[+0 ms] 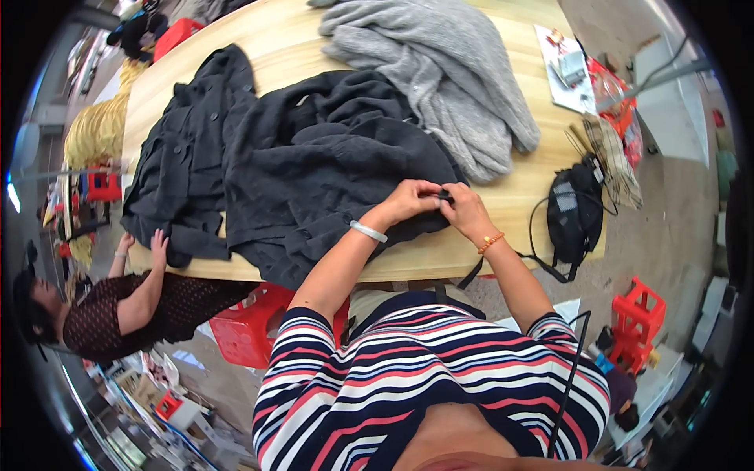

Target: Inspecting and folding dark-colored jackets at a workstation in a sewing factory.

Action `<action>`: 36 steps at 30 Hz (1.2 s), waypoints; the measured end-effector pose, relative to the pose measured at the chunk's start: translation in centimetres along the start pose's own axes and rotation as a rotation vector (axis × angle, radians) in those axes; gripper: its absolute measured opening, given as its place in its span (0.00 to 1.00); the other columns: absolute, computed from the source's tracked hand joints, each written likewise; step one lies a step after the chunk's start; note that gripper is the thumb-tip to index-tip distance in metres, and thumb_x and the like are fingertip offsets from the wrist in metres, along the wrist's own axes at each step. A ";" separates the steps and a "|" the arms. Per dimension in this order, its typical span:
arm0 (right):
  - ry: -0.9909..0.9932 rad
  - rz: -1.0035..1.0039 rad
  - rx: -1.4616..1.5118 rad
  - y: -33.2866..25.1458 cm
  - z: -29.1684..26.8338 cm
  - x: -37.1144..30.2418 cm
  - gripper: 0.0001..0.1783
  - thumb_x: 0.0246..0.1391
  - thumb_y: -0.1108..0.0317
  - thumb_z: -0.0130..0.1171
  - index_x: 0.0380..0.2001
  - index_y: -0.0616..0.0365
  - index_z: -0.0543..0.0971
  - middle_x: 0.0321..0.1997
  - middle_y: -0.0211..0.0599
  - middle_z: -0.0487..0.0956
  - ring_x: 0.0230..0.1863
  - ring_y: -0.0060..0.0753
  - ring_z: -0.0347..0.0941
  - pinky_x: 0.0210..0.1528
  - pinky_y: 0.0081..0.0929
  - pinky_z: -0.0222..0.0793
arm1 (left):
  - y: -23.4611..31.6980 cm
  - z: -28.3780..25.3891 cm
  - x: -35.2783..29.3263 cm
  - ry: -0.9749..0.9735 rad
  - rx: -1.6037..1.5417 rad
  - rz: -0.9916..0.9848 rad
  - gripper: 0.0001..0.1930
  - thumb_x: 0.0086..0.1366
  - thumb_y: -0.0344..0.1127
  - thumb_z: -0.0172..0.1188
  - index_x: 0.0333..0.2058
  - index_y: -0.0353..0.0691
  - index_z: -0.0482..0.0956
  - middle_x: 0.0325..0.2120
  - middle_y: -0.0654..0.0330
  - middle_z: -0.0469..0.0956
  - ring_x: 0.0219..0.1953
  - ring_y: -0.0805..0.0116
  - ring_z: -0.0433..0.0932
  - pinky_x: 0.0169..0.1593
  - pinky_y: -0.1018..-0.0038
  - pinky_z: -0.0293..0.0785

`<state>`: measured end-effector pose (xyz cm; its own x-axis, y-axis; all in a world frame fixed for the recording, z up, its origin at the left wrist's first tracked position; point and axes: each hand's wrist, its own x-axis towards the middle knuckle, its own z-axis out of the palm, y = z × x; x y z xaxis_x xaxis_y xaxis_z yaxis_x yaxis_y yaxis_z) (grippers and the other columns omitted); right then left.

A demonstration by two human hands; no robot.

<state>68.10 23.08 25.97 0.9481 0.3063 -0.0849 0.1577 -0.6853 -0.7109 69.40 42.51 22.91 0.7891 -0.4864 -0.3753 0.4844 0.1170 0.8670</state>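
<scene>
A charcoal garment [314,169] lies bunched across the table in front of me. At its right end, my left hand [410,201] is closed in a pinch on a small dark piece of its cloth. Opposite, my right hand [470,213] also has its fingertips closed on that piece, close to the left fingertips. The fingers partly cover the pinched part, so its shape is hard to make out. Just beyond my hands lies a fuzzy light grey garment [463,86], touching the dark one. A dark buttoned coat [184,145] is spread out to the left.
A co-worker [133,306] stands at the table's left, hands by the coat. On the right are a black mesh bag [572,210] with straps, plaid cloth [616,157] and a white board [564,71] holding small items. Red stools [243,326] stand below the wooden table [290,35].
</scene>
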 end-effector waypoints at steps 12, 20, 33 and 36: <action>-0.313 -0.137 0.006 -1.4 -1.6 0.1 0.15 0.50 0.79 0.57 0.43 0.64 0.80 0.36 0.53 0.78 0.41 0.55 0.76 0.47 0.42 0.72 | -0.4 0.4 -2.0 0.174 0.768 0.347 0.07 0.56 0.25 0.56 0.32 0.31 0.82 0.32 0.43 0.80 0.39 0.42 0.79 0.45 0.56 0.76; -0.240 -0.333 0.034 -0.8 -0.8 0.5 0.09 0.46 0.81 0.60 0.34 0.66 0.82 0.32 0.52 0.78 0.36 0.54 0.77 0.41 0.39 0.74 | -0.1 0.5 -3.5 0.209 0.796 0.306 0.06 0.58 0.27 0.57 0.33 0.35 0.81 0.32 0.47 0.80 0.39 0.44 0.80 0.43 0.57 0.76; -0.024 -0.137 0.030 -4.2 -5.4 -0.4 0.14 0.53 0.65 0.67 0.42 0.56 0.81 0.37 0.42 0.78 0.38 0.44 0.78 0.43 0.35 0.74 | 33.0 13.9 -29.4 0.379 0.047 1.617 0.04 0.53 0.27 0.67 0.23 0.35 0.81 0.26 0.54 0.82 0.27 0.61 0.82 0.39 0.64 0.78; 0.018 -0.179 0.070 -7.1 -4.8 -0.7 0.14 0.53 0.66 0.66 0.42 0.57 0.80 0.37 0.43 0.78 0.38 0.43 0.78 0.42 0.34 0.74 | 30.7 14.6 -35.1 0.421 0.030 1.601 0.04 0.54 0.27 0.67 0.24 0.35 0.80 0.27 0.54 0.82 0.28 0.61 0.81 0.40 0.65 0.78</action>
<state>67.63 24.56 34.41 0.9115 0.4070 0.0589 0.3052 -0.5736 -0.7602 51.06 50.48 67.44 0.4911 0.3575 0.7944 -0.8710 0.2179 0.4404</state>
